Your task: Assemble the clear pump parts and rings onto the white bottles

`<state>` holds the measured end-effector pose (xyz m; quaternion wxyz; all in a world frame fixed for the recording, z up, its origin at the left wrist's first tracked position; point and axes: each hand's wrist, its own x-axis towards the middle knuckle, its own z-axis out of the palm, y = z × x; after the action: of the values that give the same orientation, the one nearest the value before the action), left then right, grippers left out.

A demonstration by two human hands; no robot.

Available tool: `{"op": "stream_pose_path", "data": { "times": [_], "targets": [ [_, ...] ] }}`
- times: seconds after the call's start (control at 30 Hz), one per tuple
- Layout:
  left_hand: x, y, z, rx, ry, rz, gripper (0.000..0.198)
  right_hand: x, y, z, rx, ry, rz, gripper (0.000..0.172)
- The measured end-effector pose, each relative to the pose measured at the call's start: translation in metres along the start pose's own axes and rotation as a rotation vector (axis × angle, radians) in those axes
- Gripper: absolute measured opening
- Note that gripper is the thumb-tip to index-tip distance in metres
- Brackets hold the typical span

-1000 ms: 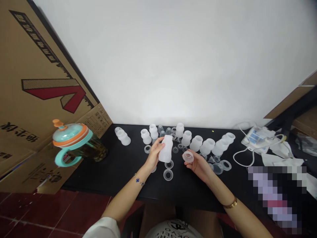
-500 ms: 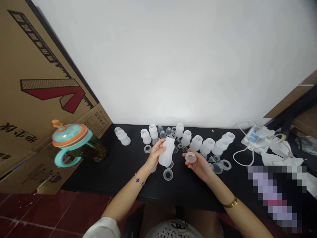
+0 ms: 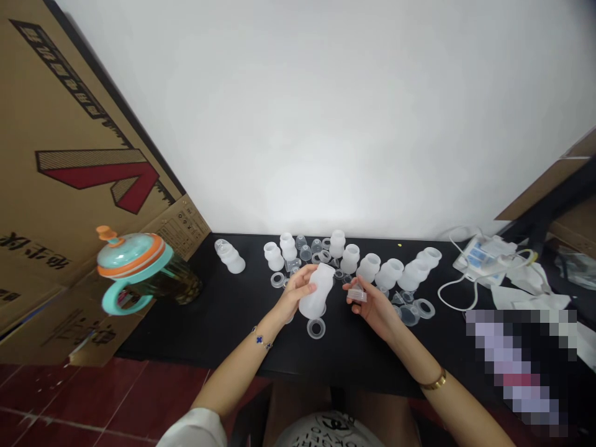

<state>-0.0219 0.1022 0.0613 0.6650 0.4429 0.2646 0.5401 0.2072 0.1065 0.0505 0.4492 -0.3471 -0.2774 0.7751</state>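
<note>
Clear cap [image 3: 357, 296] turned side-on | right hand [image 3: 376, 310] pinching it | left hand [image 3: 293, 294] gripping 1 white bottle [image 3: 317, 298]

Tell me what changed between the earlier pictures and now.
The left hand brought its bottle slightly closer to the person, tipping its neck rightward. The right hand turned its clear piece more side-on. Neither let go. The other bottles and the mug stayed put.

This looks like a small workshop-style corner, though a home cannot be ruled out: matching white bottles [image 3: 369, 269] and loose clear parts [image 3: 305, 253] crowd a black counter [image 3: 205, 338] against the far wall [image 3: 326, 124], with a big printed carton [image 3: 93, 171] left and red floor tiles [image 3: 125, 397] near left.
</note>
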Motion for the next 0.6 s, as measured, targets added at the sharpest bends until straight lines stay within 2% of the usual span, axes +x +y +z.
{"op": "stream_pose_path", "data": {
  "times": [0.13,0.4,0.6],
  "targets": [
    [-0.0004,0.001,-0.0006,0.005,-0.029,-0.014,0.052,-0.0002,0.0009,-0.0008,-0.008,0.005,-0.029,0.021],
    [-0.0021,0.0003,-0.001,0.041,-0.253,-0.159,0.054,-0.0033,-0.0034,0.0005,-0.023,-0.027,-0.053,0.015],
    [-0.002,0.0013,0.0016,0.136,-0.362,-0.216,0.051,-0.0055,-0.006,0.0058,-0.016,-0.03,-0.082,0.017]
  ]
}}
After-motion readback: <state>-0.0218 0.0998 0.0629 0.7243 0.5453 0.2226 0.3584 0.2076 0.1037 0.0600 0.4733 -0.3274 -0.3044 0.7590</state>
